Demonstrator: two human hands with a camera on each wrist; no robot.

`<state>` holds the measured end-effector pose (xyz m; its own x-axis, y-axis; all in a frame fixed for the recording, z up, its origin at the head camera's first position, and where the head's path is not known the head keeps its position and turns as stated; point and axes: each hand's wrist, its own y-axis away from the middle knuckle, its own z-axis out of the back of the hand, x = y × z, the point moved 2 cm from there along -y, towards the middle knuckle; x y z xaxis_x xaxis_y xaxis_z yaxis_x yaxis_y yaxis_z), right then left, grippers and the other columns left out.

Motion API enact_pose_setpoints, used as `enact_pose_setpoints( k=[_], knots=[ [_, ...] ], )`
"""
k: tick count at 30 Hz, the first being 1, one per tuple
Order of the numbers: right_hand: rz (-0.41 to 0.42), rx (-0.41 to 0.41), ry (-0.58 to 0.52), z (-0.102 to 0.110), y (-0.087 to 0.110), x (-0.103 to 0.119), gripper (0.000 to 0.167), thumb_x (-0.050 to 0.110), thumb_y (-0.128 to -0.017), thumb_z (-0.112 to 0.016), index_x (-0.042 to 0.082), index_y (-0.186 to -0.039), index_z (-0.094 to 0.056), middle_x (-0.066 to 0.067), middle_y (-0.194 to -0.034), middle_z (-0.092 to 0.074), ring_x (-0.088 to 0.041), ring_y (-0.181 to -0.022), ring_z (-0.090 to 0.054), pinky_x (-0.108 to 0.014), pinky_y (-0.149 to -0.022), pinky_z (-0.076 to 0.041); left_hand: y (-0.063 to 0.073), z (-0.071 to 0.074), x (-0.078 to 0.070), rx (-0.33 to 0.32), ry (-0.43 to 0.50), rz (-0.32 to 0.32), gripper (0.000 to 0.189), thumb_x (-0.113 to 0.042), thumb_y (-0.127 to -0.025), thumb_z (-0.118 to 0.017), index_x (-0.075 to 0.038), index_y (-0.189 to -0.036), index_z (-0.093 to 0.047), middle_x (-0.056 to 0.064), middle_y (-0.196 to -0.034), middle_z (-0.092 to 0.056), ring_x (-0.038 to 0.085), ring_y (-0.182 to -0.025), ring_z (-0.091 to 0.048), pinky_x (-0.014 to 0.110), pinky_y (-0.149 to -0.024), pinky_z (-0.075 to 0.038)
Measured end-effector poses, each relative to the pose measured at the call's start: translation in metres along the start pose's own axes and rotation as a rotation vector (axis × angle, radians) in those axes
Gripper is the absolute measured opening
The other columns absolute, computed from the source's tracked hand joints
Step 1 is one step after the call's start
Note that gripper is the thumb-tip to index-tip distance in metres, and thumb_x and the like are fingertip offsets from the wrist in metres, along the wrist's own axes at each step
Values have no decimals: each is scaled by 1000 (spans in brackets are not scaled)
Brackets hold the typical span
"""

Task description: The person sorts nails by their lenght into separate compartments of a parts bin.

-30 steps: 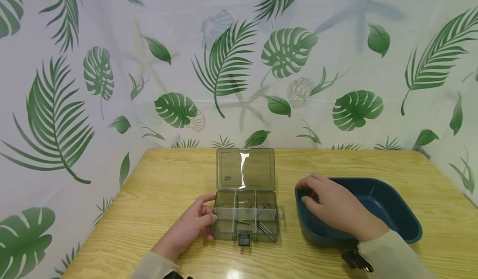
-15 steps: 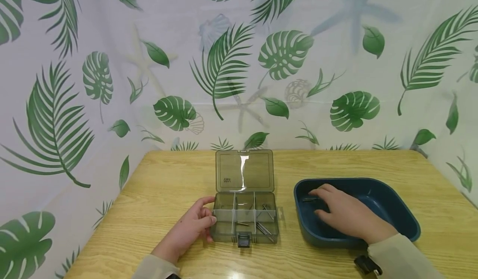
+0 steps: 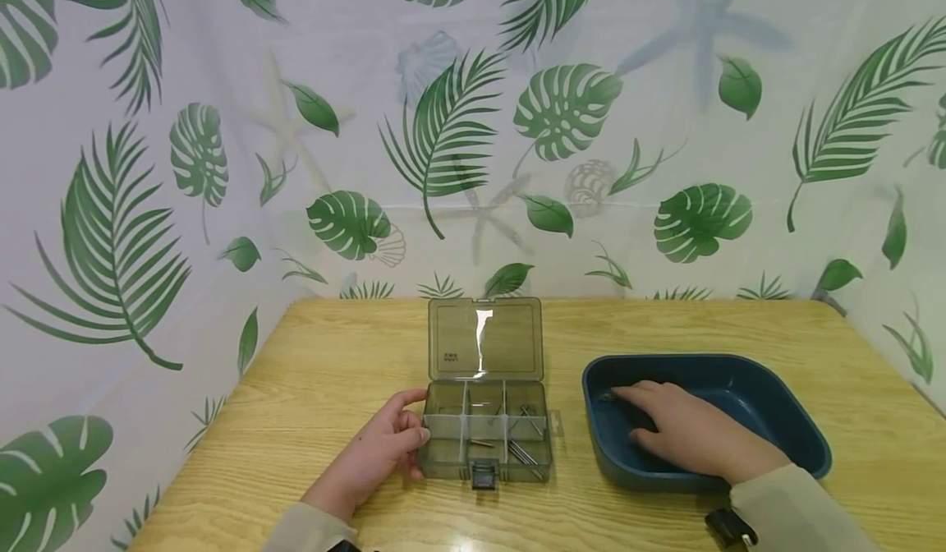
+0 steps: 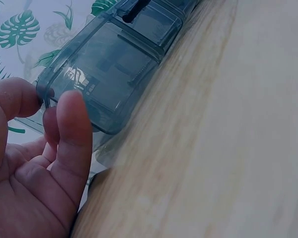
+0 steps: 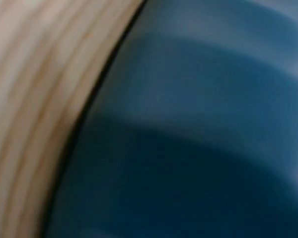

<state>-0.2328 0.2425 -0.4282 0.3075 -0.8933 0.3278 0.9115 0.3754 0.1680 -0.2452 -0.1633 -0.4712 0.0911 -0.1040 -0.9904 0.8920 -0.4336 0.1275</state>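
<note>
A smoky see-through compartment box (image 3: pixel 436 453) stands on the table with its lid (image 3: pixel 485 338) raised. Slim metal pieces like screws or nails (image 3: pixel 525 457) lie in its middle and right compartments. My left hand (image 3: pixel 380 441) holds the box at its left side; in the left wrist view the thumb (image 4: pixel 74 129) and a bent finger (image 4: pixel 20 99) are at its corner. Inside the blue tray (image 3: pixel 769 408), my right hand (image 3: pixel 683 429) reaches with extended fingers to the left end. A small metal piece (image 3: pixel 608 396) shows at the fingertips; its kind is unclear.
The wooden table (image 3: pixel 355 338) carries the box at the middle and the tray to its right. Behind and beside it hangs a white leaf-print cloth (image 3: pixel 473 125). The right wrist view is a blur of blue tray wall (image 5: pixel 203 99) and wood.
My right hand has moved from the tray's left rim down and rightward into it, and its fingers now stretch over the metal at the left end. The left hand stays at the box.
</note>
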Motion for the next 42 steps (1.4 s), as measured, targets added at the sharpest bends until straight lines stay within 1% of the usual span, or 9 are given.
enact_pose_setpoints(
  k=[5,9,13,18,22,25,32,38,42],
  knots=[
    [-27,-31,23,0,1,-6,47,24,-92,-76,10,-134,-63,-6,-125,-60,-27,-111,-62,-51,-86,-55,0,-1,2,-6,-1,8,64,-6,-99,-58,-4,-155,-28,8,-94,-50,16,-60,-51,34,-59,-58],
    [-59,-40,26,0,4,-11,32,16,-91,-74,13,-123,-69,0,-113,-60,-20,-100,-63,-46,-80,-56,-1,0,1,-4,-14,6,63,-7,-99,-58,-5,-155,-29,8,-94,-50,16,-61,-51,35,-60,-58],
    [-71,-21,14,-1,5,-12,16,6,-93,-67,16,-105,-68,3,-98,-61,-16,-85,-60,-43,-73,-54,-1,0,2,-2,-17,2,62,-7,-100,-58,-5,-155,-29,8,-94,-50,16,-60,-50,35,-60,-58],
    [-81,6,8,-2,4,-11,19,-1,-93,-58,18,-88,-59,4,-80,-56,-16,-69,-49,-37,-63,-45,-2,1,2,0,-14,-2,62,-6,-100,-58,-5,-155,-28,9,-94,-51,16,-60,-50,34,-59,-58],
    [-90,8,-5,-2,4,-8,17,1,-92,-58,17,-87,-57,3,-77,-54,-17,-66,-48,-36,-60,-41,-2,1,2,3,-8,-4,63,-6,-100,-57,-5,-155,-28,8,-92,-50,15,-60,-50,33,-58,-58],
    [-84,-18,-34,-1,4,-7,14,3,-93,-59,17,-90,-57,4,-77,-53,-16,-65,-48,-36,-59,-41,-2,1,2,4,-7,-6,63,-6,-99,-57,-4,-155,-28,8,-92,-50,15,-59,-49,33,-58,-57],
    [-8,-113,-107,5,1,1,14,6,-96,-58,15,-104,-64,5,-82,-54,-14,-70,-49,-34,-63,-45,-1,0,1,-1,-14,-16,63,-6,-99,-58,-3,-154,-28,8,-92,-50,15,-59,-50,32,-58,-58],
    [67,-206,-134,11,0,12,18,2,-97,-53,18,-94,-60,6,-83,-51,-13,-71,-47,-32,-62,-41,-2,1,2,-4,-14,-16,63,-7,-99,-59,-4,-154,-29,8,-93,-51,16,-61,-50,33,-58,-58],
    [91,-222,-144,12,0,19,21,1,-95,-52,19,-90,-59,6,-82,-51,-12,-69,-46,-31,-61,-40,-2,1,3,-3,-12,-12,63,-8,-99,-59,-5,-154,-29,7,-93,-50,16,-61,-50,34,-59,-58]
  ],
)
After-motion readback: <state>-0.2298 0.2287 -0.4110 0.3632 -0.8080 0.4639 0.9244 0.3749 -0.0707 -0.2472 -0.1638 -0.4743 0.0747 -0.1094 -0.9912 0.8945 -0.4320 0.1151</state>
